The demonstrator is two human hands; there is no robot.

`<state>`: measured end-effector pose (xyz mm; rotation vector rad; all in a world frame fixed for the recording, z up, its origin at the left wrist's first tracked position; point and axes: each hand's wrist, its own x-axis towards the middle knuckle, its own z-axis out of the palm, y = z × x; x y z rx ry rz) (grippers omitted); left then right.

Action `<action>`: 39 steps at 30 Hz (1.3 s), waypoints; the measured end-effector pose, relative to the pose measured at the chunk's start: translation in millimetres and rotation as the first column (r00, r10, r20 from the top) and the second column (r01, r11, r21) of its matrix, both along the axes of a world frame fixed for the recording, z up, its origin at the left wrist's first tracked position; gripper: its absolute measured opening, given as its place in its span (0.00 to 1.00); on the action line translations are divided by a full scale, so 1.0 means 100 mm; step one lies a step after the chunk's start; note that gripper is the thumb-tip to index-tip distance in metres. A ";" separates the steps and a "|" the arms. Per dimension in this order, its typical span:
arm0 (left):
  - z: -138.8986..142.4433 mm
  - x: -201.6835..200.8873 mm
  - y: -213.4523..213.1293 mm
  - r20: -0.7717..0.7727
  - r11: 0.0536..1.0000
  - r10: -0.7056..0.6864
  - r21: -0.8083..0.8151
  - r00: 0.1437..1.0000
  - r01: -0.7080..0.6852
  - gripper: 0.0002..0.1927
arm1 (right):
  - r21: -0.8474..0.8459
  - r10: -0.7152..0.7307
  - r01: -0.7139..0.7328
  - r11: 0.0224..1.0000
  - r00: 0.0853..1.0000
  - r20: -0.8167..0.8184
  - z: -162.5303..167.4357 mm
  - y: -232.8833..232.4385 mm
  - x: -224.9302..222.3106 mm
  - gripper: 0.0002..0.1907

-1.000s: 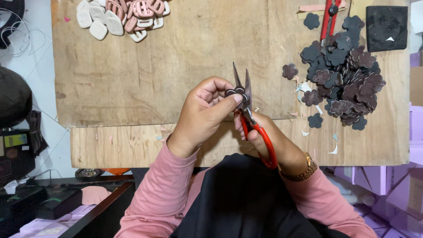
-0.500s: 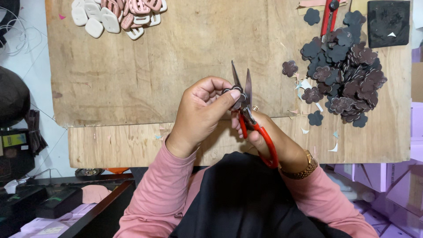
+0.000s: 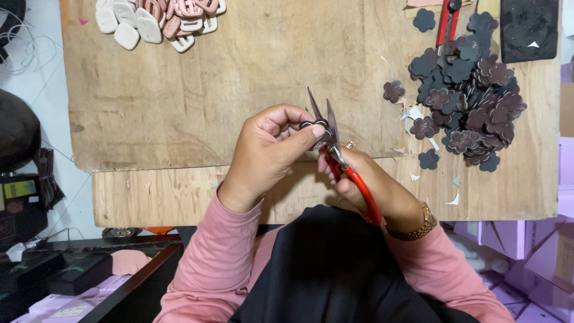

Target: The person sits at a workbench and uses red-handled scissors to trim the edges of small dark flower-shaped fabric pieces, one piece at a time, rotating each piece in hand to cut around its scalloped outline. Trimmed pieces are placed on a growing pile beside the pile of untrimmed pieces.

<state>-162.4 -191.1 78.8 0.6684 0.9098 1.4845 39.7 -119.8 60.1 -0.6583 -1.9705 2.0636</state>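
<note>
Dark brown flower-shaped piece (image 3: pixel 313 125) pinched by left hand (image 3: pixel 269 152) fingers; right hand (image 3: pixel 365 179) grips red-handled scissors (image 3: pixel 335 146), blades apart.

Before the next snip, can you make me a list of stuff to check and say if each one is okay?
1. Left hand pinches the small dark flower-shaped piece: ok.
2. Right hand grips the red-handled scissors: ok.
3. Scissor blades open around the piece: ok.
4. Left fingertips clear of the blades: not ok, they sit very close.
5. Pile of dark flower cutouts lying away from the hands on the wooden board: ok.
6. How much of the piece's edge is trimmed: cannot tell, the fingers hide it.
</note>
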 end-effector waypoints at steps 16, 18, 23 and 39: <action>-0.02 -0.07 0.00 -0.037 1.000 -0.014 -0.023 0.999 0.013 0.05 | 0.026 0.011 -0.012 1.000 0.999 0.043 -0.01 0.02 -0.01 0.47; -0.02 -0.07 0.01 -0.056 1.000 -0.005 -0.019 0.998 0.004 0.05 | -0.036 0.009 -0.007 0.999 0.999 0.041 -0.01 0.01 -0.01 0.47; -0.02 -0.07 0.01 -0.012 0.999 -0.026 -0.020 1.000 0.026 0.05 | 0.027 0.022 -0.022 0.999 1.000 0.011 0.01 0.00 0.01 0.47; -0.09 -0.03 0.02 -0.060 0.999 0.020 -0.036 0.998 -0.022 0.05 | -0.044 -0.045 0.044 0.998 0.999 -0.020 -0.11 -0.06 -0.03 0.48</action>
